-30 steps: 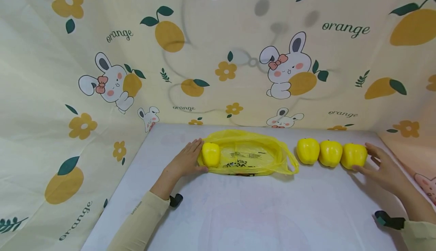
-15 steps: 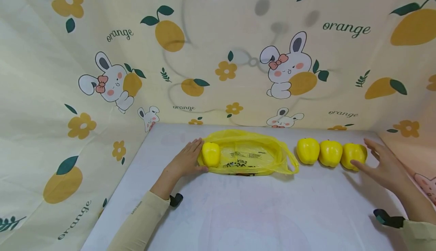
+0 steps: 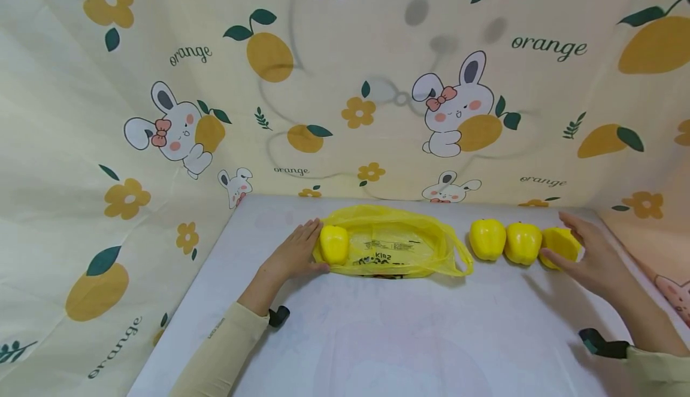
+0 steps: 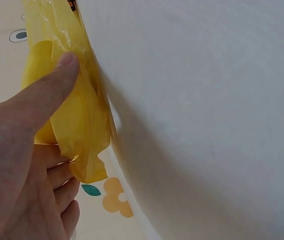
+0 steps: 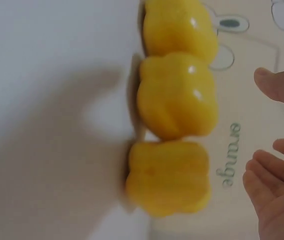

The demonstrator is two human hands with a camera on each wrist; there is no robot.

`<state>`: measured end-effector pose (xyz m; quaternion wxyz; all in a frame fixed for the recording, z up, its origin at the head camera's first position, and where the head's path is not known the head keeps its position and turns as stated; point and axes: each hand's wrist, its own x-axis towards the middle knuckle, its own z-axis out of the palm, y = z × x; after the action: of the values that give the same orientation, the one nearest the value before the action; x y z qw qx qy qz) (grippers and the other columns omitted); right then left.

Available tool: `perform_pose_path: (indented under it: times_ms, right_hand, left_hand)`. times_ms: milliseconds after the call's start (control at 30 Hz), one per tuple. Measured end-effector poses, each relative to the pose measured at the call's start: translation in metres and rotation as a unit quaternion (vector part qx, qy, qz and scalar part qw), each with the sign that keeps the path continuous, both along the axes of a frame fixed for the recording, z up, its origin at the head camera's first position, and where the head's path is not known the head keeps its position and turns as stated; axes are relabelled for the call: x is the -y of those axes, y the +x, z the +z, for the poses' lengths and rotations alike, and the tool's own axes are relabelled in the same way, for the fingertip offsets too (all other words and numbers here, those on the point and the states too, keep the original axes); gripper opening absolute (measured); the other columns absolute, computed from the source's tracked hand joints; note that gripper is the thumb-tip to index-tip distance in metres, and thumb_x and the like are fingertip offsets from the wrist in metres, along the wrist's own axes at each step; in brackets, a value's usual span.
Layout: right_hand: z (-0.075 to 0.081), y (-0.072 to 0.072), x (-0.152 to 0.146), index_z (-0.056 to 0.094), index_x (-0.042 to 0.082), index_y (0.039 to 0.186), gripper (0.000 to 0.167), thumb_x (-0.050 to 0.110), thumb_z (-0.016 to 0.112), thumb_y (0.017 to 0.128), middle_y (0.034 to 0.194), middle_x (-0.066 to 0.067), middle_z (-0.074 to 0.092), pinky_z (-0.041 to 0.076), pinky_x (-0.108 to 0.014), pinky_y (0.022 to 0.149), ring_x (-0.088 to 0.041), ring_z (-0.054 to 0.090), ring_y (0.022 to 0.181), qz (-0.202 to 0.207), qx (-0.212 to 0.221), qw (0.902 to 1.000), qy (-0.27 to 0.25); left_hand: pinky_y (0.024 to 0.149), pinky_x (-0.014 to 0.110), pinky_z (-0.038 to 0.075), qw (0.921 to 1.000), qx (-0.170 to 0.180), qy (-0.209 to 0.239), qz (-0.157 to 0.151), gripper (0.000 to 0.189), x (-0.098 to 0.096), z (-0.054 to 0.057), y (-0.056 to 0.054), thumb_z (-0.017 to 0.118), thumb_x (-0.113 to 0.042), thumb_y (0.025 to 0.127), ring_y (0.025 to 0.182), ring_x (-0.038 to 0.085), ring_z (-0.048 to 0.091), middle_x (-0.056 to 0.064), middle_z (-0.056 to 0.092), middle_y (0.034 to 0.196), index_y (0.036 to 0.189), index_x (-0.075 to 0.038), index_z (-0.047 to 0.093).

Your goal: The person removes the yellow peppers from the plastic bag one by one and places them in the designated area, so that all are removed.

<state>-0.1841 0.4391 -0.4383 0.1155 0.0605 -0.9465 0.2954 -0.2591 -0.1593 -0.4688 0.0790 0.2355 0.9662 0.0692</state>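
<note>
A yellow plastic bag [image 3: 399,235] lies on its side, its mouth spread wide and dark print inside. A yellow bell pepper [image 3: 334,245] sits at its left end. There my left hand [image 3: 296,250] holds the bag; in the left wrist view the thumb lies across the plastic [image 4: 84,115] and the fingers curl behind. Right of the bag, three more yellow peppers stand in a row: a left pepper [image 3: 487,239], a middle pepper [image 3: 523,243] and a right pepper [image 5: 169,177]. My right hand [image 3: 598,262], thumb and fingers apart, hovers by the right pepper, partly covering it in the head view.
The white table [image 3: 420,337] ends against a backdrop cloth [image 3: 334,85] printed with rabbits and oranges, which also hangs at both sides. The bag's handle loop [image 3: 465,259] lies close to the left pepper.
My right hand has drawn off the right pepper, then shifted left and up over it, fingers spread. The left hand, bag and peppers stay where they were.
</note>
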Motion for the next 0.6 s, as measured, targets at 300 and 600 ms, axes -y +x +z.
perform_pose_path:
  times_ms: [300, 600]
  right_hand:
    - [0.012, -0.002, 0.034, 0.026, -0.003, 0.167, 0.099, 0.025, 0.086, 0.094, 0.153, -0.044, 0.037, 0.042, -0.087, 0.094, -0.067, 0.04, 0.129, 0.021, -0.001, 0.9997, 0.007]
    - [0.013, -0.006, 0.068, 0.032, 0.001, 0.165, 0.094, 0.018, 0.088, 0.091, 0.153, -0.037, 0.042, 0.045, -0.084, 0.096, -0.059, 0.046, 0.127, 0.059, -0.023, 0.998, -0.002]
  left_hand:
    - [0.136, 0.043, 0.006, 1.0, 0.002, -0.005, 0.003, 0.112, 0.0, 0.0, 0.0, 0.076, -0.058, 0.096, 0.167, 0.03, 0.01, 0.016, 0.012, 0.18, 0.171, 0.0, 0.014]
    - [0.136, 0.042, 0.005, 1.0, 0.001, -0.007, 0.001, 0.113, 0.0, -0.002, -0.001, 0.075, -0.059, 0.096, 0.167, 0.029, 0.009, 0.014, 0.011, 0.18, 0.171, -0.001, 0.014]
